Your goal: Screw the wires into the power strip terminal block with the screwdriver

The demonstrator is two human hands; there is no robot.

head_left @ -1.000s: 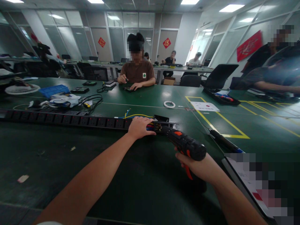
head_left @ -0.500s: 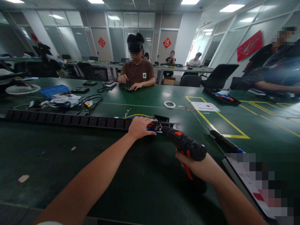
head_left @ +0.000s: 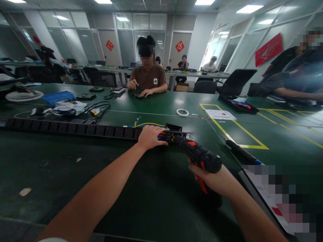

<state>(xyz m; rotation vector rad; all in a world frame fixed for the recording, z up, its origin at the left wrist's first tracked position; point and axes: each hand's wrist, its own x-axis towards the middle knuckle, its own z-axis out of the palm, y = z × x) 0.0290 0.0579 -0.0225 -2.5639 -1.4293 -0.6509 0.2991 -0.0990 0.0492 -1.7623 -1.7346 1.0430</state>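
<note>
A long black power strip (head_left: 75, 128) lies across the green table (head_left: 156, 188). My left hand (head_left: 150, 137) rests on its right end, fingers curled over it, beside the open end block (head_left: 174, 132) with blue, yellow and red wires (head_left: 143, 125). My right hand (head_left: 210, 178) grips a black and orange electric screwdriver (head_left: 199, 155). Its tip points into the open end block.
Another person sits across the table working on a small device (head_left: 138, 95). A white tape roll (head_left: 182, 112), a sheet of paper (head_left: 220, 114), a black pen-like tool (head_left: 239, 151) and yellow floor-style markings lie to the right. Cables and a blue tray (head_left: 58, 97) sit at the left.
</note>
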